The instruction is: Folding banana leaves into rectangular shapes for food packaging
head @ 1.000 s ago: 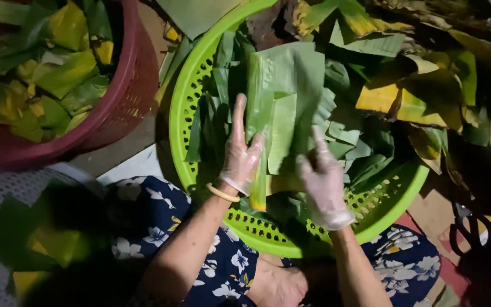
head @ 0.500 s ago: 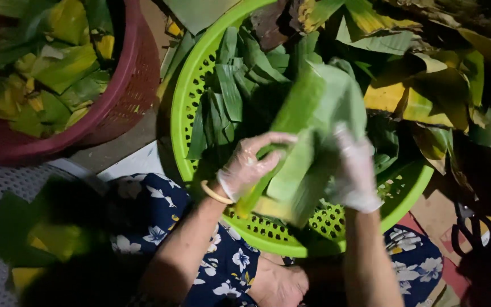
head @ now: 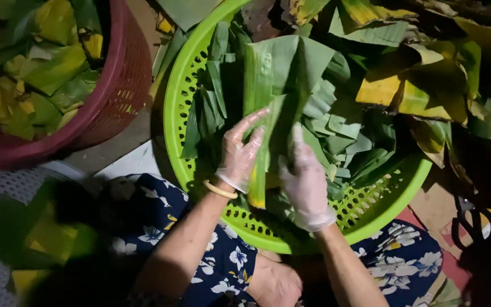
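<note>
While both gloved hands clasp it, the folded leaf (head: pixel 279 96) stands between left hand (head: pixel 240 153) and right hand (head: pixel 307 182).

Long green banana leaf strip (head: pixel 274 108), folded lengthwise, yellowing at near end, held over middle of lime green perforated basket (head: pixel 178 85). Far end broad, fanned toward basket's far rim; near end narrow, above pile of cut leaf pieces (head: pixel 348 133).
</note>
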